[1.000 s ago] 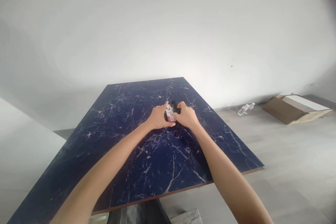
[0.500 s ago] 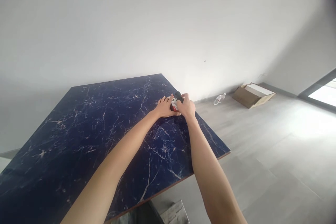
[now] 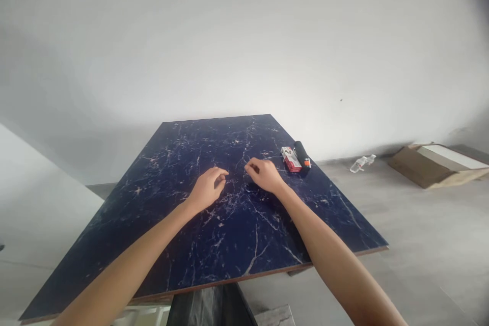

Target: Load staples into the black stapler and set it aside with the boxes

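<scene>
Red-and-white box (image 3: 291,159) on the desk (image 3: 229,244), just beyond the right hand (image 3: 265,173), the nearer one, long axis running away; left hand (image 3: 208,187) farther, both loosely part-open, nothing visible inside!

left arm (image 3: 148,252): bare, stretched forward and inward | left grip (image 3: 208,187): fingers loosely bent, thumb below | right arm (image 3: 328,244): bare, angled forward and inward | right grip (image 3: 266,175): fingers curled inward, thumb close to them | grips near each other but apart
</scene>
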{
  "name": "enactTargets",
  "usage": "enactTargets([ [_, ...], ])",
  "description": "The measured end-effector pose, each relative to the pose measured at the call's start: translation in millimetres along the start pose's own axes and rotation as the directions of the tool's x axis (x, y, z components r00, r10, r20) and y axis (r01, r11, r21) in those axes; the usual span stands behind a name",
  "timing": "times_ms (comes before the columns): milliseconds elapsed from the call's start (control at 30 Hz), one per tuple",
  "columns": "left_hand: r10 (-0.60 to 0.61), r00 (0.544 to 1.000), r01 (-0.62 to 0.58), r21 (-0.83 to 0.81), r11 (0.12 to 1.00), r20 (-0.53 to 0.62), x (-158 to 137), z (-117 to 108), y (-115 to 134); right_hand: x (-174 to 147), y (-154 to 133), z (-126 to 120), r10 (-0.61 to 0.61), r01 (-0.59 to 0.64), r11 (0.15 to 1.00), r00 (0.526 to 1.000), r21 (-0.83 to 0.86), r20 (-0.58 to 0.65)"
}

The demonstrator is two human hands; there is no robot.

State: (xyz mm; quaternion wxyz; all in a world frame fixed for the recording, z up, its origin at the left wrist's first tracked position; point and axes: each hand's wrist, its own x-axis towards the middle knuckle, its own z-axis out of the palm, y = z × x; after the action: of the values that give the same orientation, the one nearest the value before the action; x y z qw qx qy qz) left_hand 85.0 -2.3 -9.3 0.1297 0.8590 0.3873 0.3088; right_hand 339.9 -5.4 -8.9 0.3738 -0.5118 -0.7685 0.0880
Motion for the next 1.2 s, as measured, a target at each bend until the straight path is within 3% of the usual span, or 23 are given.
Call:
enactTargets([
  [100,-0.048,0.994,0.053,-0.053,0.997,0.100,-20.2,-9.8,-11.4,-5.1,-24.3,18.7,-0.132,0.117,0.990,0.969,0.079,0.211],
  [167,-0.041,0.987,0.052,-0.064,0.997,0.155,-22.9,-10.0,-13.4,-7.1,-34.7,24.8,-0.160,0.132,0.985,0.944,0.114,0.288],
  [267,-0.015,0.989,0.022,-0.045,0.999,0.146,-20.9,-5.5,-13.4,-2.1,-45.2,32.2,-0.095,0.090,0.995,0.932,0.031,0.349],
  [400,-0.005,0.990,0.007,-0.017,1.000,0.142,-20.3,-0.6,-18.5,15.9,-59.3,48.9,0.087,0.015,0.970,0.909,-0.241,0.406],
  [533,-0.077,0.992,0.076,0.012,0.997,0.101,-22.6,-2.3,-25.8,23.4,-68.6,59.9,0.148,0.000,0.940,0.900,-0.340,0.409],
  [700,-0.018,0.987,0.006,0.077,0.997,0.157,-26.1,-6.5,-22.8,10.6,-64.8,51.6,0.010,0.075,0.977,0.920,-0.199,0.392],
  [833,0.033,0.984,-0.051,0.098,0.994,0.176,-27.3,-9.1,-17.8,4.4,-66.5,46.5,-0.023,0.094,0.983,0.913,-0.155,0.407],
  [1033,0.001,0.983,-0.009,0.042,0.999,0.186,-23.9,-13.4,-19.2,4.5,-72.2,48.3,-0.036,0.090,0.990,0.904,-0.108,0.425],
  [1200,-0.024,0.985,-0.004,0.159,0.987,0.170,-25.4,-16.8,-26.1,3.6,-70.7,55.4,-0.101,0.159,0.979,0.924,-0.131,0.368],
])
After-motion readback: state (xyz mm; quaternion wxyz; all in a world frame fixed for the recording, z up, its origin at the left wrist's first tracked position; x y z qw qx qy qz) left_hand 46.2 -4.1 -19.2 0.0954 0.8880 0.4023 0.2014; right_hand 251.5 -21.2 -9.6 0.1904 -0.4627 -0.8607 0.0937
